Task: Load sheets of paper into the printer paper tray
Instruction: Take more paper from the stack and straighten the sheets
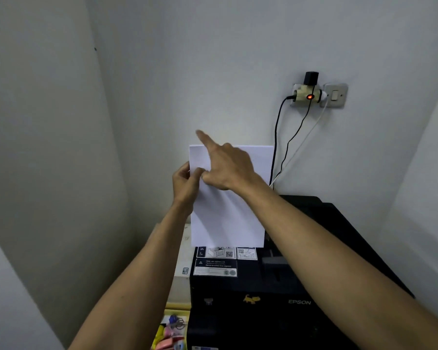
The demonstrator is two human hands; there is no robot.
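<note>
A stack of white sheets of paper [233, 218] stands upright, its lower edge at the rear top of the black Epson printer [263, 289], just above the instruction stickers. My left hand [185, 183] pinches the paper's left edge about a third of the way down. My right hand [228, 168] lies across the front of the sheets beside it, index finger stretched up and to the left, the other fingers curled against the paper near the left thumb. Whether the sheets' bottom edge sits inside the feed slot is hidden.
The printer fills a narrow corner between white walls. A wall socket with a lit adapter [309, 93] and hanging cables [276, 147] is behind it on the right. A white box [182, 274] and a tray of colourful small items [172, 332] sit left of the printer.
</note>
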